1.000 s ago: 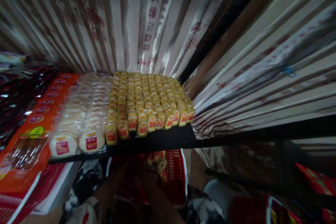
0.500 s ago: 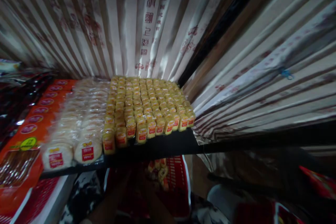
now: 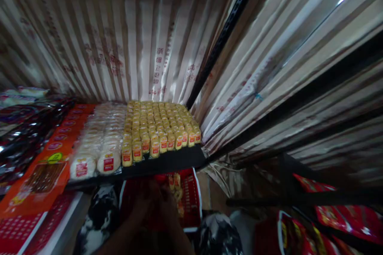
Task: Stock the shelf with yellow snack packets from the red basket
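Observation:
Both my hands reach into a red basket point(image 3: 191, 191) with a white rim, between my knees and below the shelf edge. My left hand point(image 3: 146, 199) and my right hand point(image 3: 166, 203) are close together in deep shadow. Their fingers are too dark to make out, and so is anything between them. Beside my right hand, several small yellow wrapped packs point(image 3: 178, 194) with red labels lie in the basket. Above, on the black shelf point(image 3: 167, 160), rows of similar yellow packs point(image 3: 163, 127) stand tightly side by side.
Left of the yellow packs are round white packaged cakes point(image 3: 109, 161), orange packets point(image 3: 48, 171) and dark shiny packets point(image 3: 26, 139). A pleated curtain point(image 3: 134, 48) hangs behind. A dark pole point(image 3: 221, 44) slants across it. Red packets point(image 3: 350, 221) lie at lower right.
The view has shifted, so the shelf goods sit further from the left edge and more red packets show at lower right. My hands stay together in the basket.

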{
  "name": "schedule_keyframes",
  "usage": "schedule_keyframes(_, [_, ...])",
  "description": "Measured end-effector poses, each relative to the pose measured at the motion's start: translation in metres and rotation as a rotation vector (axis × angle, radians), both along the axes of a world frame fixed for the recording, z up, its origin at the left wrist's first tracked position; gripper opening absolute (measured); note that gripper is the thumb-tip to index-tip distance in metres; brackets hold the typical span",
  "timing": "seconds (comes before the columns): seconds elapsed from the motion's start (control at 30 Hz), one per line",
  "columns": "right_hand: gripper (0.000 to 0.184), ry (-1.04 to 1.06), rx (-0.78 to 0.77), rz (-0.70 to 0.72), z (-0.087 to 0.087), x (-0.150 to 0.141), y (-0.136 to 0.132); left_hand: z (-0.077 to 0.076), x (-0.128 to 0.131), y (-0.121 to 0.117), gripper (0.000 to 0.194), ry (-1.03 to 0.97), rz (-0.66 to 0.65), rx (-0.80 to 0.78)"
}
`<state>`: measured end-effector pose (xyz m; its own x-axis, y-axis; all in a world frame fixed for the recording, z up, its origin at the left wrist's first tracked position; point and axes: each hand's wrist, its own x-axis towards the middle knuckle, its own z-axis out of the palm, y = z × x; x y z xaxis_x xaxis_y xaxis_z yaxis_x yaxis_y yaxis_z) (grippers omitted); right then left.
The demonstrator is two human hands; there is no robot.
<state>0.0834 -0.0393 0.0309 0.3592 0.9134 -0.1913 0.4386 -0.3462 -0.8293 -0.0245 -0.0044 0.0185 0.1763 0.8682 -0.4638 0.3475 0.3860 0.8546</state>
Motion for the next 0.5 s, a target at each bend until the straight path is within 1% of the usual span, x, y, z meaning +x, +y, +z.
schedule_keyframes(0.07, [0.022, 0.048, -0.002, -0.052, 0.008, -0.006, -0.007, 0.014, -0.004, -0.006, 0.02, 0.067, 0.04, 0.036])
schedule_keyframes(0.13, [0.026, 0.038, -0.005, -0.086, 0.017, -0.01, -0.011, 0.027, -0.007, -0.012, 0.024, 0.1, 0.089, 0.083])
schedule_keyframes(0.17, [0.027, 0.016, 0.002, -0.083, 0.022, -0.012, -0.012, 0.032, -0.009, -0.014, 0.026, 0.103, 0.107, 0.111])
schedule_keyframes(0.23, [0.026, -0.01, 0.049, -0.019, 0.035, -0.014, -0.01, 0.043, -0.014, -0.017, 0.03, 0.085, 0.13, 0.177])
schedule_keyframes(0.33, [0.029, 0.035, 0.166, 0.127, 0.065, -0.017, 0.0, 0.063, -0.022, -0.012, 0.035, 0.067, 0.149, 0.294])
schedule_keyframes(0.43, [0.032, 0.046, 0.22, 0.142, 0.094, -0.025, 0.018, 0.087, -0.027, 0.0, 0.036, 0.096, 0.217, 0.435])
schedule_keyframes(0.5, [0.034, 0.019, 0.27, 0.13, 0.105, -0.032, 0.031, 0.1, -0.027, 0.009, 0.037, 0.122, 0.275, 0.489])
